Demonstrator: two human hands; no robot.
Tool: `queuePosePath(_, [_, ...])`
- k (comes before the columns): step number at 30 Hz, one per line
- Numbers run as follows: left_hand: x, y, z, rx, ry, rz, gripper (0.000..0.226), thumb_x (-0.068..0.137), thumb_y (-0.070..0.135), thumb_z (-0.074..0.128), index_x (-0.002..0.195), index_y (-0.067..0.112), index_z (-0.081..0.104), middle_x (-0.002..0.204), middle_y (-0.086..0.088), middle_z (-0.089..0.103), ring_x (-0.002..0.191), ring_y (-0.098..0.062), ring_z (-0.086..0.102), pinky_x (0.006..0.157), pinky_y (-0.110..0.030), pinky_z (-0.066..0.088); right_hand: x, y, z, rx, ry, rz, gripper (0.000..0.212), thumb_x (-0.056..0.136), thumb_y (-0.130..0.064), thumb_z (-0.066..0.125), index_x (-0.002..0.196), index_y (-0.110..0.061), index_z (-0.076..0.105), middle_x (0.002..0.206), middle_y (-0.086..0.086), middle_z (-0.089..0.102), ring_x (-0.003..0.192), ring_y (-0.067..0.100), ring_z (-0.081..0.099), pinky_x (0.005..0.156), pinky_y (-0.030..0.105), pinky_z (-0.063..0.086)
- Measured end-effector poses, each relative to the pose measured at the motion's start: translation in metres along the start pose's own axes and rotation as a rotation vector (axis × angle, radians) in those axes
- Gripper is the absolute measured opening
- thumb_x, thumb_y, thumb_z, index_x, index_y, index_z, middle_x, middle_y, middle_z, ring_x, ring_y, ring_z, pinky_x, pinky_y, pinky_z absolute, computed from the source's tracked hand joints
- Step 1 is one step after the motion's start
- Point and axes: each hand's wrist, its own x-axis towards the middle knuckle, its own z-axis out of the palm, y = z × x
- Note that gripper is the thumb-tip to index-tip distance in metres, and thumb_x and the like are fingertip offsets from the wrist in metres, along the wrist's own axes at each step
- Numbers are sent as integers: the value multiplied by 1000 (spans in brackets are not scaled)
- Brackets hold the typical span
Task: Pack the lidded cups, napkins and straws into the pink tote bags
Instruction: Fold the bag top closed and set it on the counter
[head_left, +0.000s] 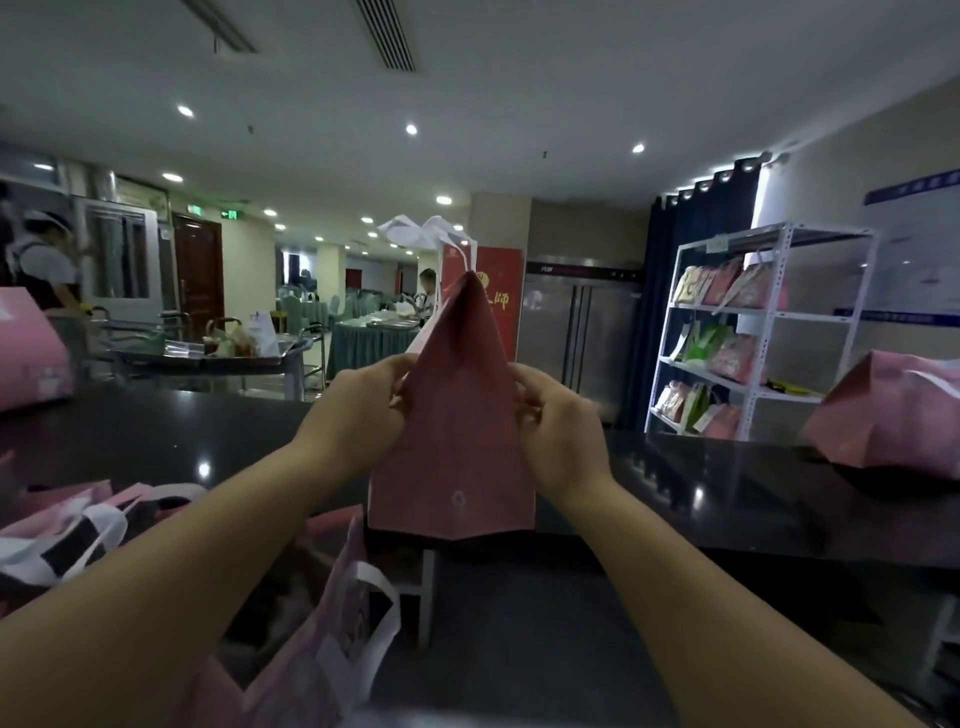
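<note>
Left hand (358, 402) and right hand (561, 423) raised ahead, level, palms turned inward; both hands' fingers (527, 387) curled, pinching.

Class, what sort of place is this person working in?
Probably a restaurant or banquet hall: a cloth-covered table with chairs behind, a tall steel refrigerator, and a white rack of packaged goods.

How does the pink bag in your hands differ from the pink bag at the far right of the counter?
The held bag stands upright, its top folded to a narrow peak; the right bag slumps, leaning sideways. The left hand and right hand pinch the held bag's sides; nothing touches the right bag. The held bag's white handles stick up; the right bag's strap drapes across it. Both are pink with white handles.
</note>
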Motion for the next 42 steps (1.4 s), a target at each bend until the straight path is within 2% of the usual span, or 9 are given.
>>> queuePosePath(4, [29, -51, 11, -65, -115, -49, 56, 83, 0, 47, 128, 34, 46, 108, -1, 65, 88, -17, 60, 68, -25, 48, 27, 12, 42, 5, -6, 30, 45, 91, -3, 47, 126, -28, 58, 110, 0, 70, 99, 20, 64, 84, 41, 55])
queuePosePath(7, [42, -90, 19, -97, -179, -59, 63, 80, -5, 46, 127, 38, 45, 107, 2, 63, 99, -18, 59, 79, -31, 52, 41, 23, 76, 11, -31, 76, 47, 90, -2, 50, 126, -30, 59, 108, 0, 70, 98, 19, 64, 86, 39, 54])
queuePosePath(11, [54, -139, 26, -69, -287, -94, 65, 82, -1, 46, 130, 43, 39, 113, 2, 60, 92, -15, 55, 71, -27, 51, 49, 35, 118, 106, -166, 204, 53, 90, -3, 48, 127, -39, 55, 104, -12, 67, 93, 6, 64, 85, 33, 55])
queuePosePath(16, [60, -182, 23, 36, -382, -169, 65, 85, 5, 50, 127, 51, 30, 99, 4, 64, 90, -16, 61, 79, -39, 54, 54, 47, 153, 195, -297, 289, 61, 88, -3, 50, 129, -48, 48, 116, -7, 65, 104, 9, 61, 89, 36, 53])
queuePosePath(19, [62, -195, 18, 102, -355, -176, 67, 84, 6, 50, 125, 53, 28, 89, 2, 64, 82, -16, 61, 76, -40, 54, 59, 47, 168, 195, -328, 273, 60, 90, -4, 51, 132, -47, 46, 117, -6, 64, 103, 11, 61, 88, 38, 54])
queuePosePath(24, [61, -217, 7, 88, -250, -218, 58, 81, 4, 49, 124, 40, 35, 87, 3, 62, 78, -15, 59, 70, -37, 53, 75, 39, 197, 133, -333, 188, 55, 91, -3, 48, 131, -41, 47, 118, 0, 64, 101, 14, 61, 84, 38, 54])
queuePosePath(30, [57, -265, -28, 56, -221, -285, 46, 84, 8, 49, 118, 37, 38, 87, 4, 61, 75, -13, 61, 64, -34, 54, 99, 17, 254, 114, -417, 149, 45, 91, -1, 49, 120, -36, 47, 108, 1, 62, 85, 15, 62, 69, 33, 56])
queuePosePath(39, [49, -367, -111, 100, -209, -314, 44, 86, 10, 50, 122, 33, 41, 89, 2, 63, 77, -15, 61, 69, -40, 55, 125, -57, 361, 171, -607, 154, 48, 88, -7, 59, 116, -40, 39, 110, -2, 56, 81, 19, 66, 65, 39, 59])
queuePosePath(42, [49, -401, -137, 86, -224, -341, 47, 86, 7, 51, 124, 32, 39, 96, -3, 63, 81, -20, 62, 74, -43, 55, 132, -84, 395, 168, -674, 210, 51, 88, -3, 53, 122, -36, 35, 113, 1, 53, 91, 25, 64, 75, 47, 57])
